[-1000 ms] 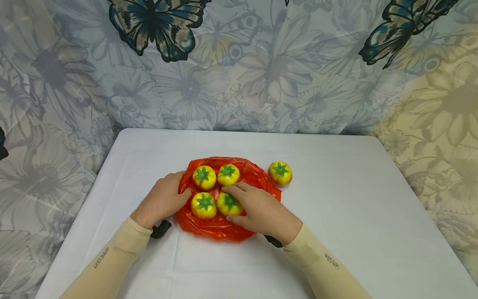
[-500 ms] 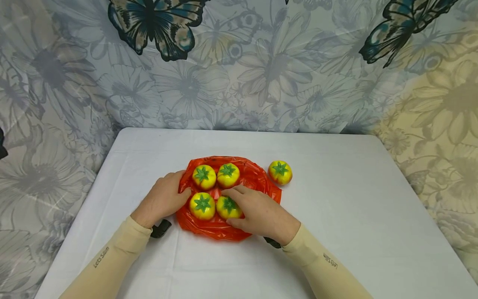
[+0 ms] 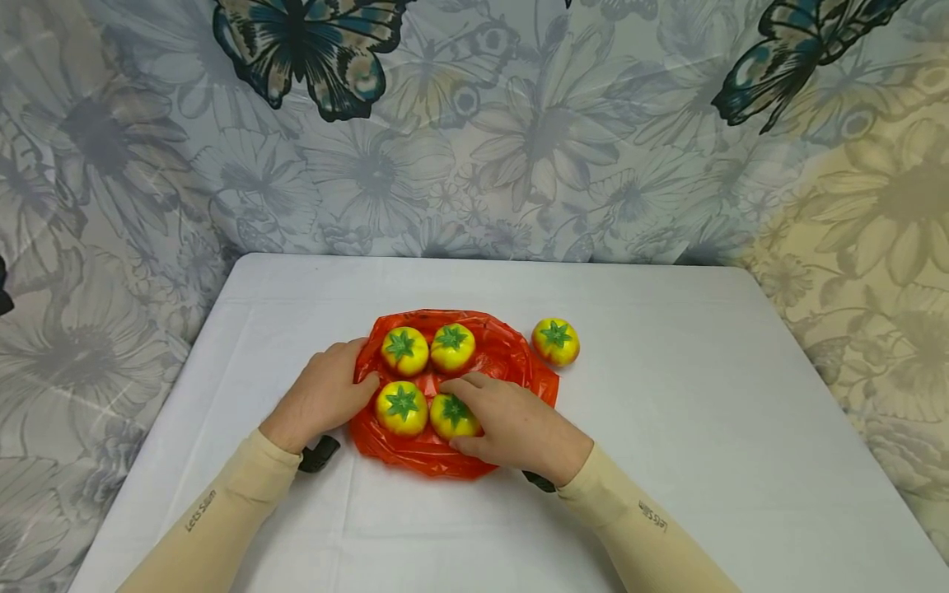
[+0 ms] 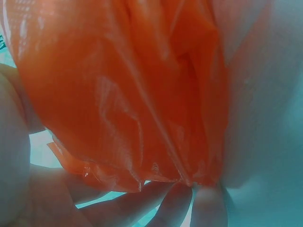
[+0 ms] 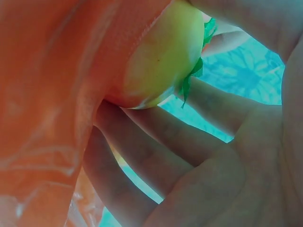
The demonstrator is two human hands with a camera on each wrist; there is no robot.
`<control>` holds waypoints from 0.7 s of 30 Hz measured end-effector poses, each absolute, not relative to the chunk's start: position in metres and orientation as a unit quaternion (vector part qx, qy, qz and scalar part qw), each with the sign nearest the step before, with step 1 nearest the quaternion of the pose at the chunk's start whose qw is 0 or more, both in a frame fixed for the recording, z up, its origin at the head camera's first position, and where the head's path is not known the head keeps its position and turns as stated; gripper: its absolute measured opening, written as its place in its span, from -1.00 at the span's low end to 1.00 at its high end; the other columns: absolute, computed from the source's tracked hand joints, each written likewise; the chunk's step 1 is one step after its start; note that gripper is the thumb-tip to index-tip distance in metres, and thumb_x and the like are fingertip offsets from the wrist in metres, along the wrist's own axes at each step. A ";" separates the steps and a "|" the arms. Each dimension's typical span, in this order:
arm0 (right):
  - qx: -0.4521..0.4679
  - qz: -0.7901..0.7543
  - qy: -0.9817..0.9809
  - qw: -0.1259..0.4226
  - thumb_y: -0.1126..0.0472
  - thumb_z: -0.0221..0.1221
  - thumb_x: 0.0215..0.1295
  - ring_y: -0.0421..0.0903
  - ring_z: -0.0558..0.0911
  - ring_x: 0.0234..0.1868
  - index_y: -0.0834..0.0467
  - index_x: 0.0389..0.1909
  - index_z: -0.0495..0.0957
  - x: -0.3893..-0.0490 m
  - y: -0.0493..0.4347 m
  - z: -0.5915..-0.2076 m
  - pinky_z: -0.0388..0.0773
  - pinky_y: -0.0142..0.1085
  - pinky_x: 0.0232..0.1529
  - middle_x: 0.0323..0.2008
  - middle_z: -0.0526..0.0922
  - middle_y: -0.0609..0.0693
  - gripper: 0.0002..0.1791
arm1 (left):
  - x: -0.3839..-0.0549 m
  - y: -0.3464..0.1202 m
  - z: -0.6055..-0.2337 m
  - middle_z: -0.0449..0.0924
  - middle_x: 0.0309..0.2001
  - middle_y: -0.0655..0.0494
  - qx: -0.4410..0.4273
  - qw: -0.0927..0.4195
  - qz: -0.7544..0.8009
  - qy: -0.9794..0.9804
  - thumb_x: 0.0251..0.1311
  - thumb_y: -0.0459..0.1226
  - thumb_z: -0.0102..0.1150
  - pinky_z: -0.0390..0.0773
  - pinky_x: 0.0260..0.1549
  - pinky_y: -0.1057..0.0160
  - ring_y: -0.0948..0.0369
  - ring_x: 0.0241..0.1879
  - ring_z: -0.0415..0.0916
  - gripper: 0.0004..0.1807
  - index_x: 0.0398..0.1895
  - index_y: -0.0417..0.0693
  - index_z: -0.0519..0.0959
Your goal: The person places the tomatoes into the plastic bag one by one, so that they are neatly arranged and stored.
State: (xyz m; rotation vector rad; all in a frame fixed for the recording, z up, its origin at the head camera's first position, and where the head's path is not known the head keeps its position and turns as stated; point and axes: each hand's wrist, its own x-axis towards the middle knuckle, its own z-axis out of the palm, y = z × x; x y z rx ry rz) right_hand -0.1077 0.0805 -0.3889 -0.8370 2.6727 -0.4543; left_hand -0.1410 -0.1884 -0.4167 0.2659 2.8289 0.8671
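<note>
In the head view a red plastic bag [image 3: 511, 346] lies spread on the table, its crinkled rim around several yellow tomatoes with green star-shaped tops. My left hand [image 3: 326, 391] grips the bag's left edge, thumb over the rim. In the left wrist view the bag [image 4: 109, 94] fills most of the picture, fingers under its border. With thumb and fingers around it, my right hand [image 3: 519, 424] holds the front right tomato [image 3: 451, 416]. The right wrist view shows this tomato [image 5: 165, 61] between thumb and fingers. Beside it sits the front left tomato [image 3: 401, 409].
Behind these are the back left tomato [image 3: 404, 352] and the back right tomato [image 3: 453, 347]. Outside the bag, near its right rim, one loose tomato [image 3: 556, 342] stands on the white-covered table [image 3: 704, 412]. A floral cloth [image 3: 474, 165] hangs behind.
The front two tomatoes have shifted slightly, the left one a little to the left. My right hand has moved slightly left and down with its tomato. My left hand has stayed put.
</note>
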 end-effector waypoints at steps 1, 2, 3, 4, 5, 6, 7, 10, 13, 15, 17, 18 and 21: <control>-0.291 -0.159 0.931 0.152 -0.09 0.34 0.24 -0.17 0.59 0.12 -0.03 0.37 0.41 -0.108 0.081 -0.389 0.61 -0.23 0.16 0.20 0.55 -0.10 -0.31 | -0.141 -0.188 -0.417 0.63 0.03 -0.09 0.089 0.086 0.291 0.949 0.34 -0.17 0.07 0.68 -0.16 0.08 0.07 -0.17 0.57 -0.46 0.35 -0.19 0.41; -0.290 -0.160 0.931 0.154 -0.09 0.34 0.24 -0.17 0.59 0.12 -0.03 0.37 0.41 -0.108 0.081 -0.389 0.61 -0.23 0.16 0.21 0.54 -0.10 -0.31 | -0.141 -0.188 -0.417 0.63 0.02 -0.09 0.090 0.086 0.291 0.949 0.34 -0.17 0.07 0.68 -0.16 0.08 0.07 -0.17 0.57 -0.46 0.34 -0.18 0.41; -0.289 -0.161 0.931 0.156 -0.09 0.34 0.25 -0.17 0.59 0.13 -0.04 0.37 0.41 -0.108 0.081 -0.389 0.61 -0.22 0.16 0.21 0.54 -0.10 -0.31 | -0.141 -0.188 -0.417 0.63 0.02 -0.09 0.090 0.086 0.291 0.949 0.34 -0.17 0.07 0.68 -0.16 0.09 0.07 -0.18 0.57 -0.47 0.34 -0.18 0.42; -0.289 -0.162 0.930 0.158 -0.10 0.34 0.25 -0.17 0.59 0.14 -0.03 0.37 0.41 -0.108 0.082 -0.389 0.61 -0.21 0.17 0.22 0.54 -0.10 -0.31 | -0.141 -0.187 -0.417 0.63 0.02 -0.09 0.090 0.085 0.291 0.949 0.34 -0.17 0.07 0.68 -0.16 0.09 0.07 -0.18 0.57 -0.47 0.34 -0.18 0.42; -0.288 -0.162 0.930 0.159 -0.10 0.35 0.24 -0.17 0.58 0.15 -0.04 0.38 0.40 -0.108 0.082 -0.389 0.61 -0.21 0.17 0.23 0.54 -0.10 -0.30 | -0.141 -0.187 -0.417 0.63 0.02 -0.09 0.091 0.085 0.291 0.949 0.34 -0.17 0.07 0.68 -0.16 0.08 0.07 -0.18 0.57 -0.47 0.33 -0.18 0.42; -0.287 -0.162 0.930 0.161 -0.11 0.35 0.24 -0.17 0.58 0.16 -0.04 0.39 0.40 -0.109 0.083 -0.389 0.61 -0.21 0.18 0.24 0.53 -0.10 -0.29 | -0.141 -0.187 -0.417 0.63 0.02 -0.09 0.091 0.085 0.291 0.949 0.34 -0.17 0.07 0.68 -0.15 0.07 0.07 -0.17 0.57 -0.47 0.34 -0.18 0.42; -0.286 -0.162 0.931 0.162 -0.12 0.35 0.24 -0.16 0.57 0.18 -0.04 0.40 0.39 -0.109 0.084 -0.388 0.61 -0.20 0.18 0.25 0.53 -0.10 -0.27 | -0.141 -0.187 -0.417 0.63 0.03 -0.09 0.091 0.085 0.291 0.949 0.34 -0.17 0.07 0.68 -0.14 0.06 0.07 -0.17 0.57 -0.47 0.34 -0.17 0.42; -0.285 -0.164 0.931 0.158 -0.15 0.35 0.23 -0.16 0.56 0.21 -0.03 0.41 0.38 -0.111 0.087 -0.385 0.60 -0.18 0.20 0.27 0.52 -0.10 -0.25 | -0.140 -0.187 -0.417 0.63 0.04 -0.09 0.091 0.084 0.288 0.949 0.35 -0.17 0.07 0.67 -0.11 0.03 0.06 -0.14 0.57 -0.46 0.35 -0.17 0.41; -0.278 -0.167 0.935 0.147 -0.18 0.34 0.22 -0.15 0.54 0.25 -0.07 0.43 0.37 -0.114 0.092 -0.381 0.58 -0.16 0.23 0.30 0.50 -0.12 -0.23 | -0.140 -0.188 -0.417 0.63 0.05 -0.09 0.091 0.086 0.288 0.949 0.35 -0.17 0.06 0.68 -0.11 0.03 0.06 -0.14 0.57 -0.46 0.35 -0.18 0.41; -0.271 -0.175 0.937 0.135 -0.19 0.35 0.22 -0.15 0.55 0.26 -0.08 0.42 0.39 -0.117 0.098 -0.377 0.57 -0.15 0.24 0.31 0.50 -0.13 -0.24 | -0.140 -0.188 -0.417 0.63 0.04 -0.09 0.091 0.087 0.289 0.949 0.35 -0.17 0.06 0.68 -0.12 0.03 0.06 -0.14 0.57 -0.47 0.35 -0.19 0.41; -0.264 -0.184 0.940 0.115 -0.18 0.35 0.22 -0.16 0.54 0.27 -0.09 0.41 0.40 -0.121 0.105 -0.373 0.56 -0.16 0.26 0.32 0.51 -0.15 -0.26 | -0.140 -0.188 -0.418 0.63 0.05 -0.10 0.091 0.086 0.288 0.949 0.35 -0.17 0.07 0.68 -0.11 0.02 0.05 -0.14 0.57 -0.47 0.34 -0.19 0.41; -0.260 -0.193 0.941 0.103 -0.17 0.34 0.23 -0.16 0.54 0.27 -0.09 0.39 0.42 -0.123 0.110 -0.370 0.55 -0.15 0.27 0.31 0.52 -0.15 -0.28 | -0.140 -0.188 -0.418 0.63 0.05 -0.10 0.092 0.086 0.287 0.950 0.35 -0.17 0.07 0.68 -0.10 0.01 0.05 -0.13 0.57 -0.47 0.34 -0.19 0.41; -0.257 -0.221 0.939 0.062 -0.13 0.32 0.26 -0.13 0.56 0.25 -0.06 0.35 0.45 -0.131 0.125 -0.364 0.55 -0.13 0.26 0.26 0.56 -0.13 -0.35 | -0.140 -0.188 -0.418 0.63 0.06 -0.10 0.092 0.084 0.285 0.950 0.36 -0.17 0.07 0.67 -0.07 -0.01 0.04 -0.11 0.57 -0.47 0.34 -0.19 0.41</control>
